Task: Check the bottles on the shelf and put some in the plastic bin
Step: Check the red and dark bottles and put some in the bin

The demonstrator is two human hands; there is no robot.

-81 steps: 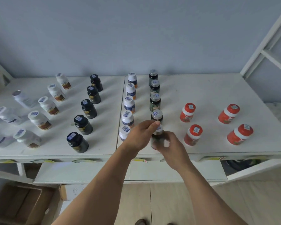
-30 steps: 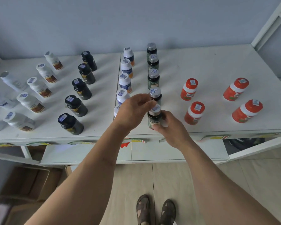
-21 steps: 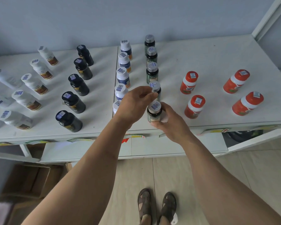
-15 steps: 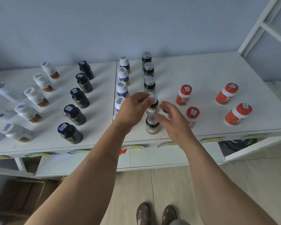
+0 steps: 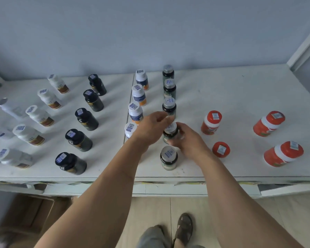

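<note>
On the white shelf [image 5: 225,90] stands a column of dark green bottles with silver caps. My right hand [image 5: 190,140] grips the body of the second green bottle [image 5: 170,134] from the front. My left hand [image 5: 153,127] reaches in from the left, its curled fingertips pinching at that bottle's cap. The front green bottle [image 5: 168,157] stands free near the shelf's edge, just below both hands. A third green bottle [image 5: 169,106] stands behind them. No plastic bin is in view.
Columns of white bottles [image 5: 38,116], black bottles [image 5: 86,119] and blue-labelled white bottles [image 5: 135,111] stand to the left. Several red bottles [image 5: 211,122] stand to the right. A cardboard box [image 5: 25,217] sits on the floor at lower left.
My right hand set the front green bottle down near the edge and let go, then moved back onto the second bottle. My left hand shifted to that bottle's cap.
</note>
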